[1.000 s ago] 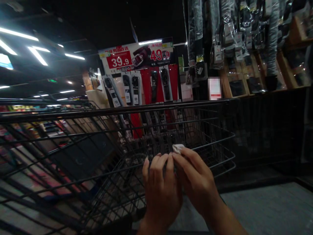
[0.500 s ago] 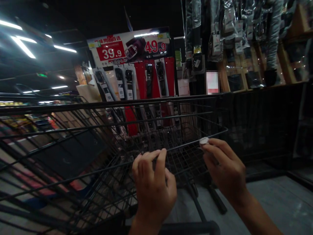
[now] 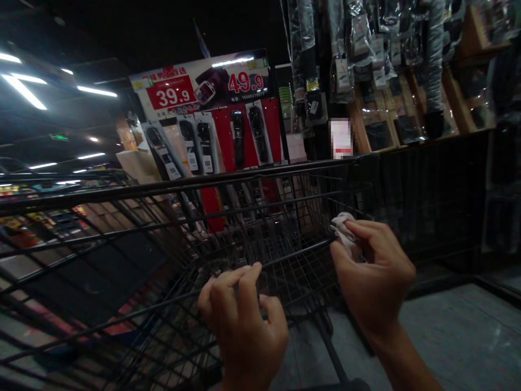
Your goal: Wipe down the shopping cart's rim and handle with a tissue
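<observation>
A black wire shopping cart (image 3: 163, 187) spans the view, its mesh tilted. My right hand (image 3: 376, 266) pinches a crumpled white cloth or tissue (image 3: 345, 231) between thumb and fingers, against a thin wire bar of the cart near its right end. Farther left along the same bar, my left hand (image 3: 248, 320) has its fingers curled at the wire; the fingertips meet the bar, and the palm side is hidden.
Behind the cart stands a red display (image 3: 222, 130) of packaged belts under a price sign (image 3: 171, 93). Plastic-wrapped goods hang at upper right above wooden display boxes (image 3: 374, 111). Grey tiled floor (image 3: 459, 331) shows at lower right.
The view has shifted, so the display sits farther left. More of the white cloth shows in my right hand, which is turned differently. My left hand appears lower and farther left.
</observation>
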Available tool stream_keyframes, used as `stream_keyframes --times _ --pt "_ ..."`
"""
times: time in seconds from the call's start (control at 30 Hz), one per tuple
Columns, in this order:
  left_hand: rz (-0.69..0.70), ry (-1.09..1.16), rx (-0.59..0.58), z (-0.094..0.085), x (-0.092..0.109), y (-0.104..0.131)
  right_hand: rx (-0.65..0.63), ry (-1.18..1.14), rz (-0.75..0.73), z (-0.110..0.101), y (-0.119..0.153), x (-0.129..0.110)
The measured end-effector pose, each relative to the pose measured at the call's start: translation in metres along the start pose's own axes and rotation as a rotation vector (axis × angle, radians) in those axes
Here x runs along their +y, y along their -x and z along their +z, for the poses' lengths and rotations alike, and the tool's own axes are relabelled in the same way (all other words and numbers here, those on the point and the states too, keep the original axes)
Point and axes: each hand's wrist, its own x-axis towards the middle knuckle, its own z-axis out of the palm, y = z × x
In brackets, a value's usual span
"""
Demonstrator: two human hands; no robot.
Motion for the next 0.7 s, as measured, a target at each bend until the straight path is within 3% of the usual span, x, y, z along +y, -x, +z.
stream_keyframes --times 0.1,0.2,0.33,0.43,0.7 --pt "-0.002 0.000 -0.001 -0.002 0.000 0.000 -0.049 -0.095 -0.015 0.002 0.012 -0.021" --pt "0.009 -0.001 -0.018 -0.005 -0.002 0.000 -0.209 -0.252 -0.070 0.001 0.027 -0.036" --pt "0.041 -0.006 -0.055 -0.013 -0.006 0.001 -0.384 -0.337 -0.194 -0.002 0.041 -0.037" --pt "0.062 -0.006 -0.073 -0.019 -0.010 0.003 -0.304 -0.262 -0.255 -0.008 0.036 -0.022" --pt "0.094 0.011 -0.019 -0.020 -0.011 0.006 -0.103 -0.023 -0.238 -0.040 -0.012 0.021"
